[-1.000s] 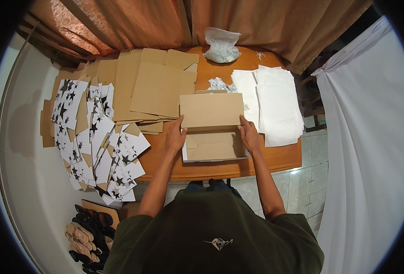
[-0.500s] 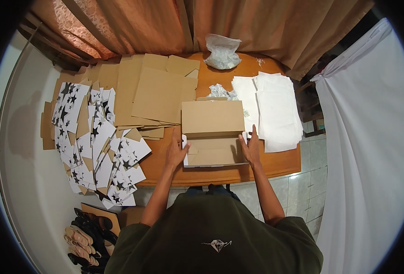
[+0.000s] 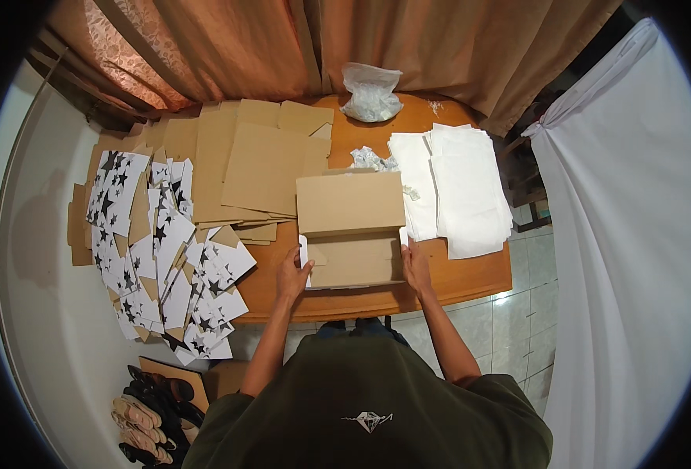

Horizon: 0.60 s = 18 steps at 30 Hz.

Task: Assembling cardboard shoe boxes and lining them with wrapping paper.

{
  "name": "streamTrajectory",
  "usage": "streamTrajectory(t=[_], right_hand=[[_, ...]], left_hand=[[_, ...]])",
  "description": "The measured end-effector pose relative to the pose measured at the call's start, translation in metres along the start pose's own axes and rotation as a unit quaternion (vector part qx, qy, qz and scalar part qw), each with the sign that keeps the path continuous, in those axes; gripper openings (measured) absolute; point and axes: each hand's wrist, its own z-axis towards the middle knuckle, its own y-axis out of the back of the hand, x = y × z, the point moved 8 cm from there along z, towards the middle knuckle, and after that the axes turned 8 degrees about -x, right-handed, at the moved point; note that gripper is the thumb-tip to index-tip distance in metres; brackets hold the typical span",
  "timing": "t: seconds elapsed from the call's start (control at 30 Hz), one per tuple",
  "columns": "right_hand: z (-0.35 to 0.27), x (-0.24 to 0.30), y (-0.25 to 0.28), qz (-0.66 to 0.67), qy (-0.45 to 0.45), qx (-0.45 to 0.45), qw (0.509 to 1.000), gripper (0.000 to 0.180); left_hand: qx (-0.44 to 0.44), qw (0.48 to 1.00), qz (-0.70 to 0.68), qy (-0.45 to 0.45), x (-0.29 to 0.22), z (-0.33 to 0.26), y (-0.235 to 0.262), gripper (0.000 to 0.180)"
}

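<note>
An open cardboard box [image 3: 357, 262], plain brown inside, stands near the front edge of the table, its lid [image 3: 351, 202] raised at the far side. On its left wall is my left hand [image 3: 291, 275], closed, with the thumb over the white edge and the fingers outside. My right hand [image 3: 416, 270] grips the right wall in much the same way, its fingers partly hidden. Just behind the lid lies some crumpled silvery-white material [image 3: 373, 159]. A small pale patterned piece [image 3: 411, 192] rests on white sheets beside the lid.
Flat brown cardboard pieces [image 3: 263, 168] are stacked at the left of the wooden table [image 3: 470, 273]. Star-printed white cardboard pieces [image 3: 166, 234] lie farther left. White paper sheets [image 3: 470, 187] are piled at right, and a clear plastic bag [image 3: 371, 94] stands at the back. Shoes [image 3: 146, 418] sit lower left.
My right hand's raised index finger has come down, and that hand now grips the right wall. The box has shifted slightly left. The whole view has also moved a little.
</note>
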Motion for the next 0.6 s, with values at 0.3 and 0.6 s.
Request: streamTrajectory(t=[0.3,0.6], right_hand=[[0.002,-0.021,-0.006,-0.023,0.057,-0.062,0.996,0.051],[-0.010,-0.006,-0.012,-0.015,0.032,-0.051,0.998,0.046]], left_hand=[[-0.022,0.999,-0.022,-0.041,0.000,-0.006,0.004,0.052],[-0.027,0.998,-0.003,-0.053,0.015,0.000,0.012,0.048]])
